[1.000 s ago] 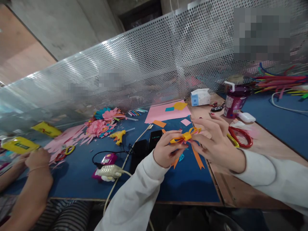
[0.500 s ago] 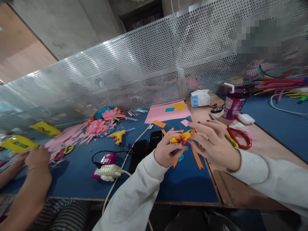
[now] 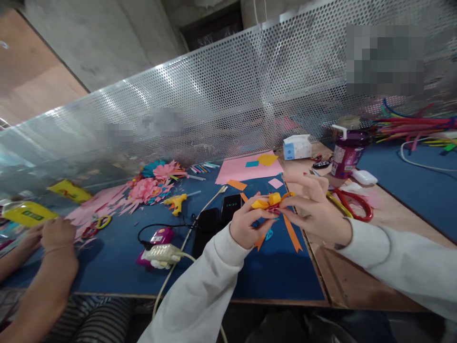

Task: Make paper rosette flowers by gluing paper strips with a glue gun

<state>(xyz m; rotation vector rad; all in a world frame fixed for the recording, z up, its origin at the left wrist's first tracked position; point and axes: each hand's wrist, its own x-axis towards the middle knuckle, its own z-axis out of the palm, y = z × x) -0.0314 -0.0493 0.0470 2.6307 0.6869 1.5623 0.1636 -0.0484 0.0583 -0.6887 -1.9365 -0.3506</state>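
— While a co-worker's hand [image 3: 57, 233] was busy at the far left edge, how far along did the person's own paper piece look?

— Well along, by the look of it, though probably not finished. The paper bow [image 3: 269, 201], yellow and orange, already had folded loops. It was held in the air above the blue mat [image 3: 117, 257], between both hands. The left hand [image 3: 246, 226] pinched its near side, thumb and fingers closed on the paper. The right hand [image 3: 314, 209] gripped the other end with its fingertips, the remaining fingers spread. Loose orange strips [image 3: 293, 234] lay on the mat beneath, apparently unused.

— And around it, from left to right?

— Pink paper flowers [image 3: 144, 188] lay made up on the mat, then a yellow glue gun [image 3: 175, 202] and a phone [image 3: 231, 206] just beside the left hand. A pink sheet [image 3: 246, 169] lay farther back. Right of the hands, red-handled scissors [image 3: 353, 205] rested on the bare wooden table [image 3: 342, 281], with a purple bottle [image 3: 345, 155] behind them.

— The room?

— A perforated metal screen [image 3: 214, 105] ran along the back of the table, with a concrete wall [image 3: 107, 43] above it.
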